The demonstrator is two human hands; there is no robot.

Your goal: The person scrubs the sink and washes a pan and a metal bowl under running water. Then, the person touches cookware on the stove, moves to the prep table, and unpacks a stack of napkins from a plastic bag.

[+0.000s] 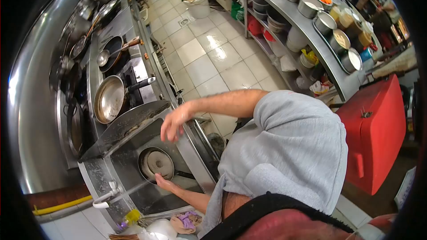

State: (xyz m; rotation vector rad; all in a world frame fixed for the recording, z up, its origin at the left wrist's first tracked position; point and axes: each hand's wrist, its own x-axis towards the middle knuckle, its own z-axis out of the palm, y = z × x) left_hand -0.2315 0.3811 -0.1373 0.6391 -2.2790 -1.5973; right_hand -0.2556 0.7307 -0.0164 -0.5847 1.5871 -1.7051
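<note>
A dark-rimmed frying pan with a pale, worn inside lies in the metal sink, its black handle pointing toward my body. My left hand is over the sink beside the pan's near rim, fingers stretched out and nothing visible in them. Whether it touches the rim I cannot tell. Higher up, my right hand hangs above the sink's edge, fingers loosely bent and apart, slightly blurred, holding nothing that shows. A white faucet stands at the sink's far corner.
On the stove beside the sink sit a steel frying pan and a ladle over a dark pan. A yellow bottle and cloth lie by the sink. Behind me are a red box and a counter with several pots.
</note>
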